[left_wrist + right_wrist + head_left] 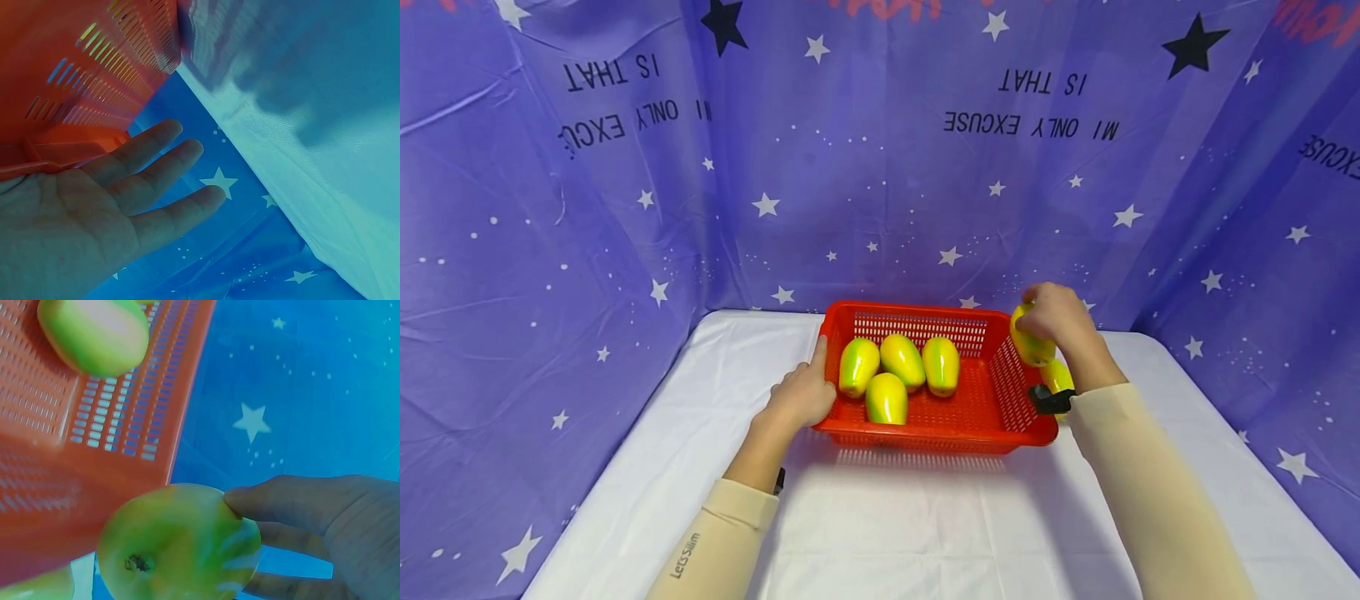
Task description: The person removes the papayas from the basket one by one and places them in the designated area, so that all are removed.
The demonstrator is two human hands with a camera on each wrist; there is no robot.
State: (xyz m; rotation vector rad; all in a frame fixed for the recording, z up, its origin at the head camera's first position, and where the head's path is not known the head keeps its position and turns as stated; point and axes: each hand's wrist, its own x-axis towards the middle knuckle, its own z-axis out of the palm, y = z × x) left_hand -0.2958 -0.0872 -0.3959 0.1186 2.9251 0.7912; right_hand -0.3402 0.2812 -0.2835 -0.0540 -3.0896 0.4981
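Observation:
Several yellow-green mangoes (900, 362) lie in the red plastic basket (925, 439), grouped toward its left. My left hand (801, 395) is at the basket's left rim, one finger along the edge; in the left wrist view its other visible fingers (178, 215) extend straight below the rim. Just outside the right end of the basket, my right hand (1056, 318) holds another mango (1032, 343) between thumb and fingers. The held mango (169, 544) overlaps the basket rim in the right wrist view. One more mango (1059, 379) is outside the basket, partly hidden by the right wrist.
A white cloth covers the table (887, 533). Purple curtains (880, 167) with stars and lettering hang behind it and along both sides, and the basket stands close to the back one. A black strap (1051, 400) is on the right wrist.

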